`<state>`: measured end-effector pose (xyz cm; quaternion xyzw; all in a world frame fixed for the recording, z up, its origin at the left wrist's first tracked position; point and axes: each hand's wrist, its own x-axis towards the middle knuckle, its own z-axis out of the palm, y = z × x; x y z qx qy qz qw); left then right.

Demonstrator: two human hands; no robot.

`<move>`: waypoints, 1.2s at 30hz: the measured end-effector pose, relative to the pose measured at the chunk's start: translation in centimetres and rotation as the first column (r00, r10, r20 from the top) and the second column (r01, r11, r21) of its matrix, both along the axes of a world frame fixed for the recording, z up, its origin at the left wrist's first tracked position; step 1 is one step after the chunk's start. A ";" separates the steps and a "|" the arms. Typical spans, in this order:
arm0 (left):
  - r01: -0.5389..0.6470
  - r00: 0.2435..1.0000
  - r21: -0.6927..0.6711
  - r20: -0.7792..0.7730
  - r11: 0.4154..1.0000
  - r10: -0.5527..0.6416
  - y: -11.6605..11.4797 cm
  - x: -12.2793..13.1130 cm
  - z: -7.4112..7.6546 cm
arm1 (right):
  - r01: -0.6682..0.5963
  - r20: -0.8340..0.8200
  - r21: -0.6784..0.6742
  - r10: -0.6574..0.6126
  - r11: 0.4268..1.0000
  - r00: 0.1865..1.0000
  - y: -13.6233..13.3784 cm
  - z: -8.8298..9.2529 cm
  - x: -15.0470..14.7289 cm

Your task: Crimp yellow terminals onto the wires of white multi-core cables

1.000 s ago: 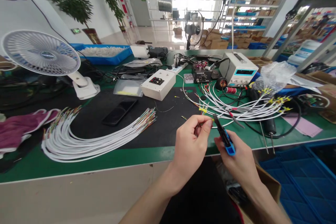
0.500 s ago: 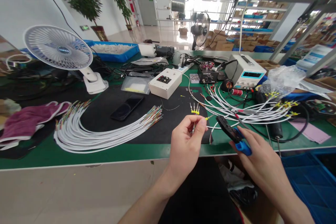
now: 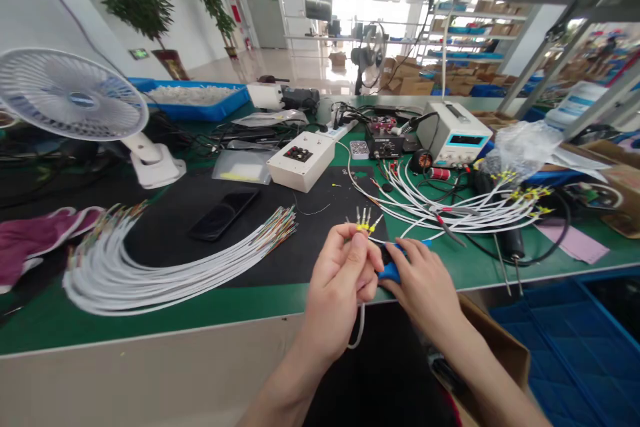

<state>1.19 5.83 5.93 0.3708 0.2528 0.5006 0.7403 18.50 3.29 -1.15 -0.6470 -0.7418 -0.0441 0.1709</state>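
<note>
My left hand [image 3: 334, 290] is closed around a white cable [image 3: 361, 328], whose lower end hangs in a loop beneath the fingers. Above the fingertips stick up several metal pin terminals with yellow sleeves [image 3: 366, 227]. My right hand [image 3: 425, 280] is close beside it at the bench's front, curled over the blue-handled crimping pliers [image 3: 389, 272]. Most of the pliers, with the jaws, is hidden by my two hands. Just beyond them lies a bundle of white cables [image 3: 465, 210], many ends fitted with yellow-sleeved terminals [image 3: 530, 195].
A curved bundle of white cables [image 3: 165, 280] with bare coloured ends lies left on the black mat, near a phone [image 3: 225, 213]. Behind stand a white switch box [image 3: 303, 163], a power supply [image 3: 454, 135] and a desk fan [image 3: 75, 97]. A soldering iron [image 3: 510, 240] rests at right.
My right hand and the pliers have come left and lower, close against my left hand. The terminals now point up together; one leaned toward the pliers before. The view has shifted right.
</note>
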 end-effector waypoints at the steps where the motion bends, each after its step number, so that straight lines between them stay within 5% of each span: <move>1: -0.006 1.000 -0.001 -0.001 1.000 0.006 -0.1 0.1 0.0 | -0.003 -0.025 -0.004 0.003 1.000 1.000 0.1 -0.1 -0.1; 7: -0.045 0.999 -0.004 0.007 0.999 0.045 -0.6 1.5 0.7 | -0.023 -0.273 0.014 0.026 1.000 0.962 -2.4 2.0 -0.5; 10: -0.023 1.000 0.046 0.015 0.999 0.023 -0.9 3.1 1.7 | -0.278 -0.778 -0.115 0.088 0.954 0.622 -4.8 4.1 -1.1; 13: 0.028 0.999 0.130 -0.021 0.991 -0.026 -1.0 5.0 2.8 | -0.388 -0.903 -0.167 0.017 0.906 0.428 -6.7 5.2 -0.9; 16: 0.067 0.986 0.279 -0.168 0.958 -0.020 -0.5 6.8 3.1 | -0.248 -0.941 -0.165 -0.077 0.955 0.330 -7.5 5.6 1.0; 19: 0.025 0.942 0.466 -0.308 0.884 0.136 1.3 8.2 1.6 | 0.051 -0.990 -0.066 -0.072 0.997 0.123 -7.0 6.8 4.9; 22: 0.017 0.822 0.670 -0.432 0.742 0.371 4.2 9.5 -0.9 | 0.330 -0.980 0.194 0.194 0.924 0.033 -5.5 9.7 10.1; 24: 0.229 0.649 0.817 -0.534 0.530 0.543 6.1 10.4 -2.6 | 0.407 -0.945 0.313 0.326 0.858 0.040 -4.3 12.0 13.5; 26: 0.467 0.538 0.824 -0.552 0.320 0.637 7.7 11.7 -3.8 | 0.470 -0.901 0.396 0.433 0.789 0.034 -3.4 14.1 16.3; 31: 0.725 0.509 0.688 -0.564 0.029 0.650 9.8 16.2 -5.5 | 0.558 -0.866 0.446 0.496 0.700 0.069 -2.5 16.5 20.0; 36: 0.816 0.490 0.562 -0.549 -0.134 0.677 11.3 17.9 -4.8 | 0.601 -0.884 0.389 0.466 0.699 0.030 -1.3 15.2 20.6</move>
